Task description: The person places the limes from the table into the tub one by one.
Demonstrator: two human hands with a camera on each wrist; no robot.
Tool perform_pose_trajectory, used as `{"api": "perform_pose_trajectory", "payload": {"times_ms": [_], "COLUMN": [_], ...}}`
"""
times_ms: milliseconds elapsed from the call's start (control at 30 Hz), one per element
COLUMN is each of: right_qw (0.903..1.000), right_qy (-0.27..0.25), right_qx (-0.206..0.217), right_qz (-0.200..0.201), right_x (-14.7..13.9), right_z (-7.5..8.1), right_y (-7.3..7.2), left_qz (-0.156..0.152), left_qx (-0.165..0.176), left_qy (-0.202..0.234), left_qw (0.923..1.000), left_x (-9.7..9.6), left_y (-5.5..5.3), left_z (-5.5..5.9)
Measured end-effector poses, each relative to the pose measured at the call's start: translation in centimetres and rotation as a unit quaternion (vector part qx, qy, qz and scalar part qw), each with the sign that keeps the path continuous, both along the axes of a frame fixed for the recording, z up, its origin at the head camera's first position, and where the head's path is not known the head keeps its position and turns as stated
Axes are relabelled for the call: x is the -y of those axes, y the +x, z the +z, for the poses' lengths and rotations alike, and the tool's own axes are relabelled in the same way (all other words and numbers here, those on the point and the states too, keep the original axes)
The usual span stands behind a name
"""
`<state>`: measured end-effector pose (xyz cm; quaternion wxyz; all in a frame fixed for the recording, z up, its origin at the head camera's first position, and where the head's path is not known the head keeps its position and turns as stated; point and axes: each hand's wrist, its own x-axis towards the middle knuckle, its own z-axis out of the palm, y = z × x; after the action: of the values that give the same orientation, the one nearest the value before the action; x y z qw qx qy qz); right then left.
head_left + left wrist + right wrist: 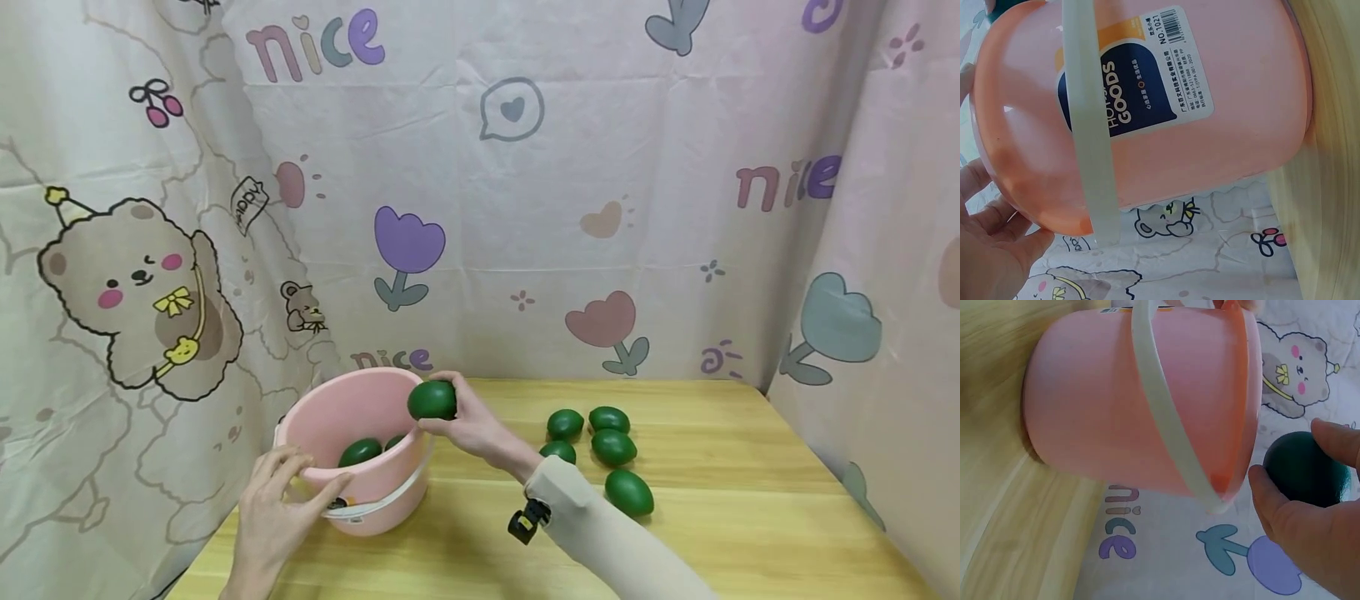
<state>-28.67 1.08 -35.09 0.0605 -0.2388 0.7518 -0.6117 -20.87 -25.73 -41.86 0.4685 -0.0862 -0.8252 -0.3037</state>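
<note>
A pink bucket (352,492) with a white handle stands on the table, tilted slightly in the head view. My left hand (273,500) holds its near left rim, fingers over the edge and thumb along the outside. Above the far right rim, my right hand (472,421) grips a dark green, oval fruit (431,400) between thumb and fingers. In the right wrist view the same green fruit (1304,469) is beside the bucket's mouth. Inside the bucket lies another green fruit (361,452), with part of a further one (394,442) showing behind the rim.
On the wooden table (720,492), right of the bucket, lie several more green fruits (613,447), one of them (629,492) nearer the front beside the right sleeve. A printed curtain (510,208) hangs behind the table and along both sides.
</note>
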Motion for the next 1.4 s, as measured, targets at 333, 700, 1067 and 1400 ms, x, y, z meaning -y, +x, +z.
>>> {"api": "perform_pose_trajectory", "payload": {"times_ms": [333, 700, 1067, 1400], "right_qw": [0.9981, 0.9990, 0.9990, 0.9996], "right_qy": [0.038, 0.027, 0.026, 0.005], "right_qx": [-0.041, -0.026, -0.019, 0.004], "right_qz": [-0.026, -0.023, -0.031, -0.028], "right_x": [2.0, 2.6, 2.6, 2.2], "right_z": [0.8, 0.2, 0.5, -0.2], "right_y": [-0.3, -0.5, -0.7, -0.5], "left_qz": [0.002, -0.002, -0.008, -0.005], "left_qx": [0.001, -0.020, -0.022, -0.023], "left_qy": [-0.002, -0.008, -0.012, -0.010], "left_qw": [1.0000, 0.9998, 0.9997, 0.9997], "left_x": [-0.1, 0.0, 0.0, 0.1], "left_y": [-0.1, 0.0, -0.7, -0.5], "left_z": [0.0, -0.2, -0.3, -0.3]}}
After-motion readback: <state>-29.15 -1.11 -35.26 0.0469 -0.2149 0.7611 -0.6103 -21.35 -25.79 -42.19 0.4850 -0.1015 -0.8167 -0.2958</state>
